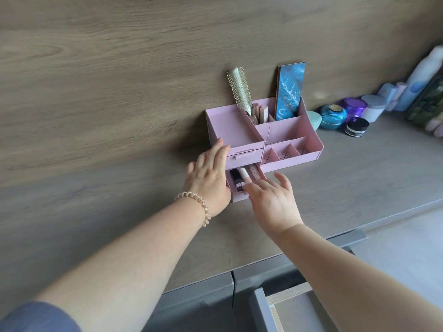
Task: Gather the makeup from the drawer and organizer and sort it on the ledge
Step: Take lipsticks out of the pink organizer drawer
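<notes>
1. The left hand lay flat with straight fingers against the left front corner of the pink organizer, gripping nothing. It was probably bracing the light plastic body so it would not slide.
2. The right hand hovered empty, fingers spread and loosely bent. Its fingertips were at the near ends of the tubes, apparently reaching to pick one.
3. The lower drawer stood pulled out between the two hands, its contents exposed from above. The upper drawer, beside the left fingers, was closed.
4. Three slim tubes lay side by side in the open drawer:
   - a black tube with a sparkly band, nearest the left hand;
   - a pale pink tube with a white cap, in the middle;
   - a patterned tube, farthest from the left hand.
5. Beyond both hands, a round brush, rose-gold tubes and a blue palette stood upright in the rear compartments.
6. The grey ledge ran beneath and right of the right hand. None of the drawer's tubes lay on it, so sorting looked not yet begun.
</notes>
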